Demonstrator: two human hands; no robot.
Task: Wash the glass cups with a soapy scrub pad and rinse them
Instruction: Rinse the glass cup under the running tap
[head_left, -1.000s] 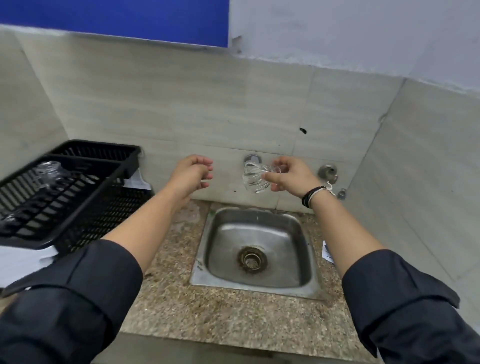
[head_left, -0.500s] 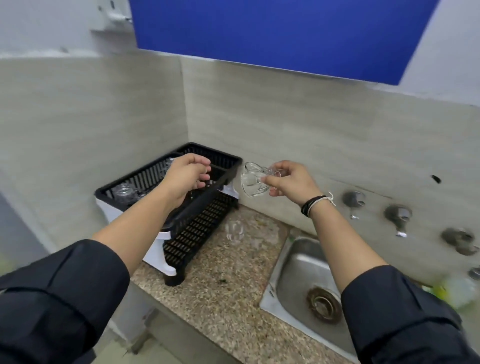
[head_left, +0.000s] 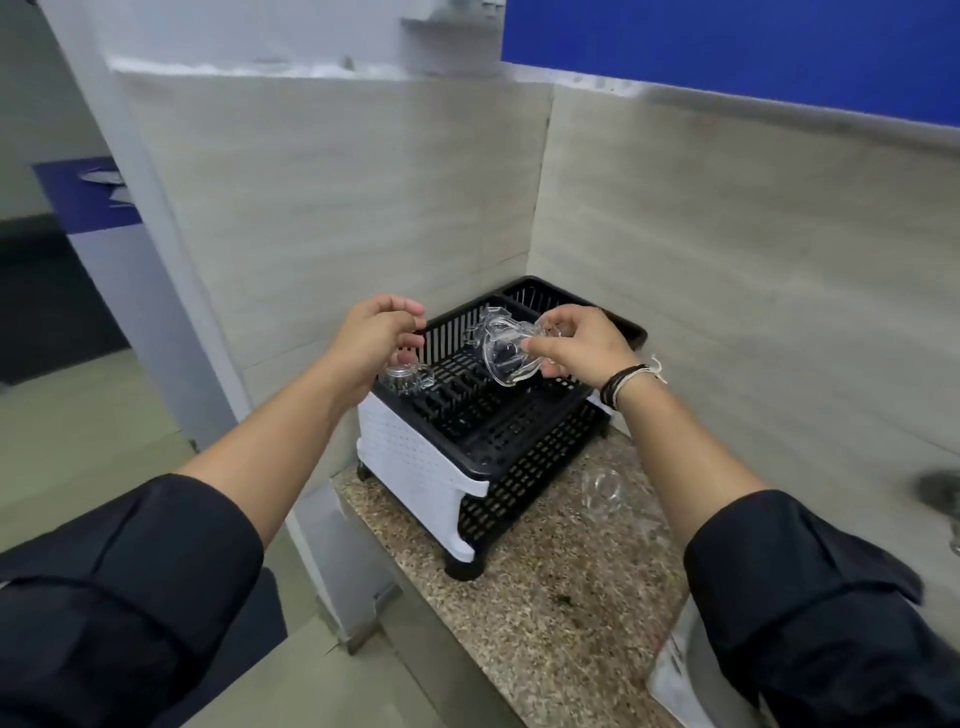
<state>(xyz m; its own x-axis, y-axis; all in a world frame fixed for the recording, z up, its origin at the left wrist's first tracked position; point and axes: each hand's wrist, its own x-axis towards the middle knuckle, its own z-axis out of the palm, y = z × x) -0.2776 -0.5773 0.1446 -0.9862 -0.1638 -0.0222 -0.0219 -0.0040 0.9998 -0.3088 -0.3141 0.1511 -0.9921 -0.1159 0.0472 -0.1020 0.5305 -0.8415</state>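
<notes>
My right hand pinches a clear glass cup, tilted on its side, above the top tier of a black dish rack. Beside it, my left hand hovers over the rack's left rim with its fingers loosely curled and nothing in it. One glass cup sits on the rack's top tier just under my left hand. Further back on the rack, behind the held cup, is another glass cup. A glass cup also stands on the granite counter to the right of the rack.
The rack has white side panels and stands in the corner of tiled walls. The speckled granite counter runs forward to its edge on the left. A tap fitting shows at the right edge, and a white item lies by my right sleeve.
My view has swung left from the sink to the dish rack. My right hand has carried the glass cup from over the sink to above the rack; my left hand moved along with it.
</notes>
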